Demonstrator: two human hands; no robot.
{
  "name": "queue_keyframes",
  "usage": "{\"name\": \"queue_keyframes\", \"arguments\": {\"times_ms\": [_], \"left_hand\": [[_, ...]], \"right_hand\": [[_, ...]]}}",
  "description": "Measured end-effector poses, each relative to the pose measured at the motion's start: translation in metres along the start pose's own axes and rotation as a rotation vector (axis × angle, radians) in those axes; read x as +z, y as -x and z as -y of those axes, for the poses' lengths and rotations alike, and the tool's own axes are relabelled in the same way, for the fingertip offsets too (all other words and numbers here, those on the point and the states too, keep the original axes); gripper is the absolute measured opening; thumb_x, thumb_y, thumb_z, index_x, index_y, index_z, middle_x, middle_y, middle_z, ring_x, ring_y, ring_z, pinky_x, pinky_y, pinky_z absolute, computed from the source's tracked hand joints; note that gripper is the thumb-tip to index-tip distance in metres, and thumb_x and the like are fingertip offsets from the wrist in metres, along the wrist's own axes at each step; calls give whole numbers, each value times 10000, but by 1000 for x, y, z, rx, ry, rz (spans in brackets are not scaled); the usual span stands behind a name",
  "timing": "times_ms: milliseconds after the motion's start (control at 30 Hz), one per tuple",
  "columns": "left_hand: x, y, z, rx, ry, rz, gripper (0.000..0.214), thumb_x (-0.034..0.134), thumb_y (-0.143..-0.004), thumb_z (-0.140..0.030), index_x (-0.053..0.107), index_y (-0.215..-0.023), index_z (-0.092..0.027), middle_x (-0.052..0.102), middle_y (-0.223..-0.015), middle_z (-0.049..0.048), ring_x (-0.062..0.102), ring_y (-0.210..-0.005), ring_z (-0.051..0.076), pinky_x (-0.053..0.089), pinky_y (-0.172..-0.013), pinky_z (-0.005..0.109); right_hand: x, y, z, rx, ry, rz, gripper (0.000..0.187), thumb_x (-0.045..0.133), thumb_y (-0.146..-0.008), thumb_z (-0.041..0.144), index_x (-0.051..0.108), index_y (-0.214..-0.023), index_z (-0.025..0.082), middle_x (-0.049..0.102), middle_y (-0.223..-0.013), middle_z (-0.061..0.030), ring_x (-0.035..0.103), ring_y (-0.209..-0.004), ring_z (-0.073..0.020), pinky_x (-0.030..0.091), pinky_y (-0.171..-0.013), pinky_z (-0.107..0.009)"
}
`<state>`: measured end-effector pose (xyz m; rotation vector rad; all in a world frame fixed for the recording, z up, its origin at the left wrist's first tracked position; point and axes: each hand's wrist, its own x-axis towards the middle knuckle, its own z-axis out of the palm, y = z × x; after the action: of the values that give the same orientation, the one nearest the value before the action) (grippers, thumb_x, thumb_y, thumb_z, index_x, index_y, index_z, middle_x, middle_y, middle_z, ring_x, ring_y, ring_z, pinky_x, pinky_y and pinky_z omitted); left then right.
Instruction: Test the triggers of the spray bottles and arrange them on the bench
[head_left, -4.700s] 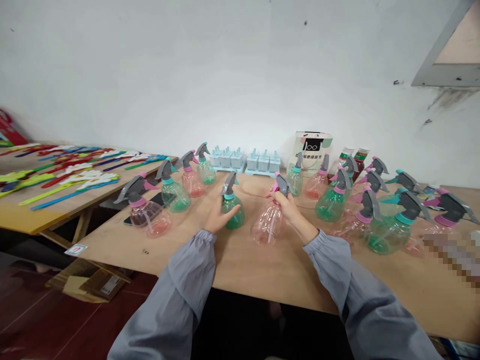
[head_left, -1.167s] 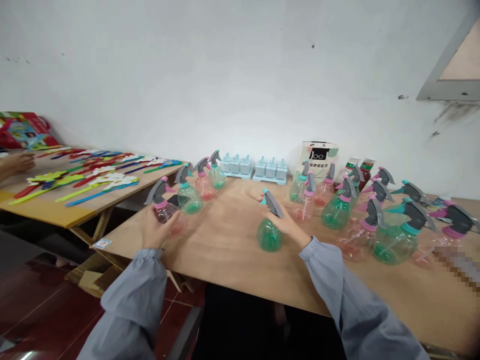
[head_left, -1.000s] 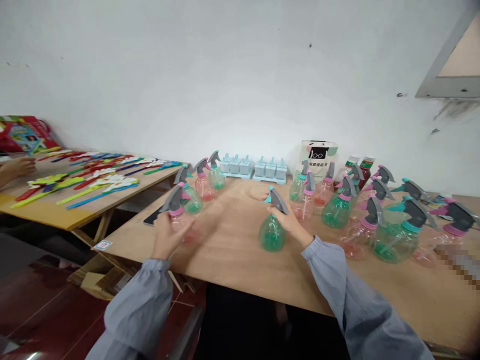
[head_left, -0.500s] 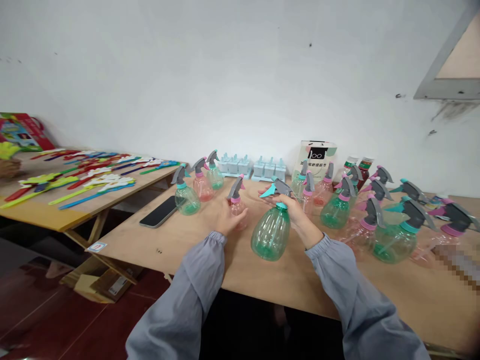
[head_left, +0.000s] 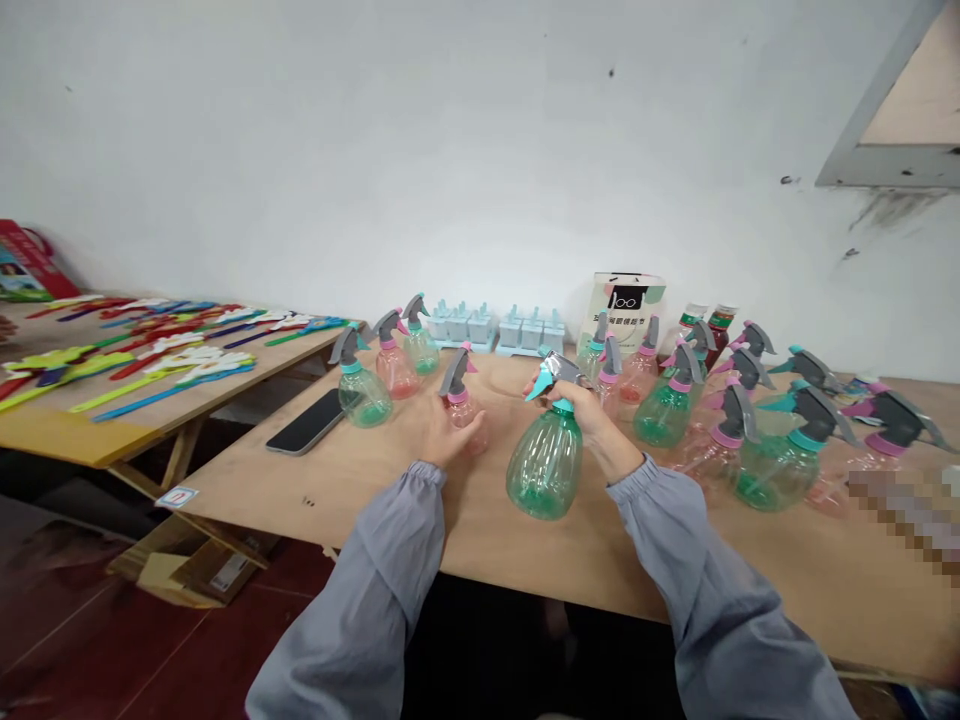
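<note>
My right hand [head_left: 596, 425] is closed around the neck of a green spray bottle [head_left: 546, 465], just under its grey head with a turquoise trigger. That bottle is held nearly upright, its trigger pointing left. To its left, my left hand [head_left: 450, 435] wraps round a small pink spray bottle [head_left: 466, 418] with a grey and pink head, which appears to stand on the wooden table [head_left: 480, 520]. Beyond my left hand are a clear-green spray bottle [head_left: 365, 398], a pink spray bottle [head_left: 397, 370] and another greenish one [head_left: 421, 350].
Several more spray bottles [head_left: 664, 412] crowd the right side. Light-blue popsicle molds [head_left: 529, 332] and a printed box [head_left: 619, 310] stand by the wall. A phone [head_left: 306, 425] lies at the left. On the neighbouring table [head_left: 161, 425] are colourful hand-shaped clappers [head_left: 180, 365].
The view has turned slightly to the right. The green spray bottle in my right hand has tilted a little more upright. My left hand stays around the pink spray bottle.
</note>
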<state>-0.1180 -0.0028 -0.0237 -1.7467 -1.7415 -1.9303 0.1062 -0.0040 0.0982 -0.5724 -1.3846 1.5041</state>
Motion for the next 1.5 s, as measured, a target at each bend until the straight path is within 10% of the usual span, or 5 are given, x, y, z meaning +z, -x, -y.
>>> {"name": "queue_keyframes", "arguments": {"times_ms": [667,1500], "left_hand": [[1,1,6,-27,50,33,572,790,-687,-515,467,-1068,-235,566,-1004,76,627,-1003,291,520,-913,497],[-1,1,-2,-45,47,52,564,776,-691,-489,476,-1081,-213,592,-1039,87,636,-1028,285,511,-933,483]], "right_hand": [[-8,-5,2,-52,-111,-242,210,540,-498,298,575,-696,237,688,-709,5,614,-734,-185,439,-621,-295],[-1,-1,-3,-133,43,-141,145,535,-518,307,615,-622,245,695,-696,-7,659,-880,-245,493,-798,-359]]}}
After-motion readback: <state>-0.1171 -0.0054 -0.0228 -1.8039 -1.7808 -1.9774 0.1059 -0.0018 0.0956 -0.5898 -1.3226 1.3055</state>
